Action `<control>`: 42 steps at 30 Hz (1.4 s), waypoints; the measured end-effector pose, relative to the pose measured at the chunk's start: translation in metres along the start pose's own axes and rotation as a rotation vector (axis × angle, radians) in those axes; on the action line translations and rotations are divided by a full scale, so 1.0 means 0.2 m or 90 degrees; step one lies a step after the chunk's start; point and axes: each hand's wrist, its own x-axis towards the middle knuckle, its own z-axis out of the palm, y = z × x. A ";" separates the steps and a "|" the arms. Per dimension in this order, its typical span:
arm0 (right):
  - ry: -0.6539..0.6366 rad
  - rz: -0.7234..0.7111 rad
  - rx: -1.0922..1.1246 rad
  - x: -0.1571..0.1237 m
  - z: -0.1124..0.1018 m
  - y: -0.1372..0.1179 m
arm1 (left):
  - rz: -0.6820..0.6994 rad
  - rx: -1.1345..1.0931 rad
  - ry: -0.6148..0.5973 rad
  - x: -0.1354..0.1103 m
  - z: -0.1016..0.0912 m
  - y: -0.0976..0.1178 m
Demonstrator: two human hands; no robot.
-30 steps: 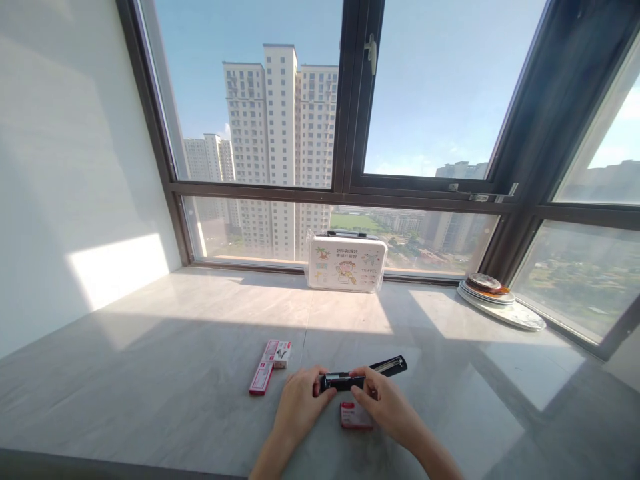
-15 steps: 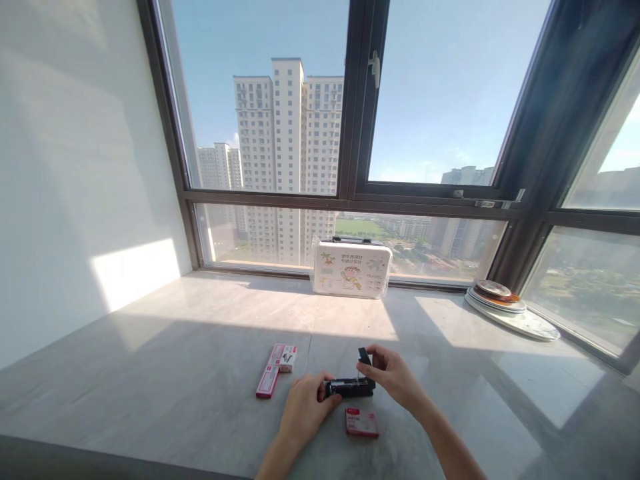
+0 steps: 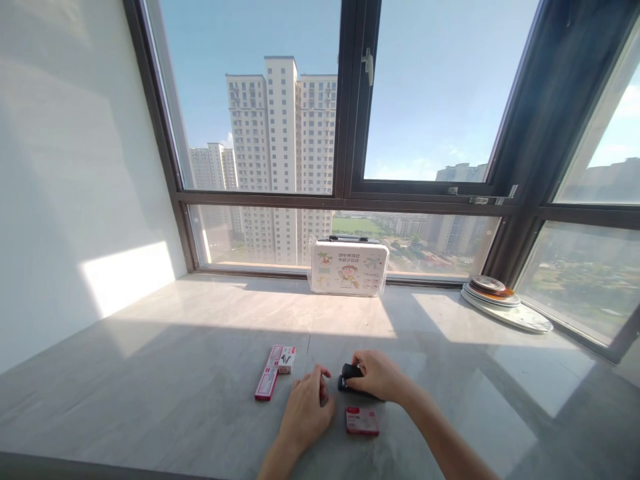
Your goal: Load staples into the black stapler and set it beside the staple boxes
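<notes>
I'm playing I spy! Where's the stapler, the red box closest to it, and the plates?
Stapler (image 3: 351,371), head view: its black top part.
Red box (image 3: 363,422), head view: its printed top.
Plates (image 3: 495,301), head view: rims mid-stack.

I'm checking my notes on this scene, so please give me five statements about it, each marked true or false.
1. The right hand holds a black stapler. True.
2. Both hands are on the stapler. False: the left hand is apart from it.
3. A red and white box lies on the person's side of the stapler. True.
4. The white case lies flat. False: it stands upright.
5. The stacked plates are to the right of the white case. True.
</notes>
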 end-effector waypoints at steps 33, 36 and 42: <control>0.149 0.192 0.404 -0.44 0.30 0.07 | 0.107 -0.064 -0.165 -0.12 -0.05 0.10; 0.161 0.189 0.383 -0.45 0.30 0.05 | 0.105 -0.058 -0.149 -0.12 -0.03 0.11; 0.167 0.194 0.374 -0.47 0.30 0.04 | 0.123 -0.045 -0.130 -0.13 -0.01 0.11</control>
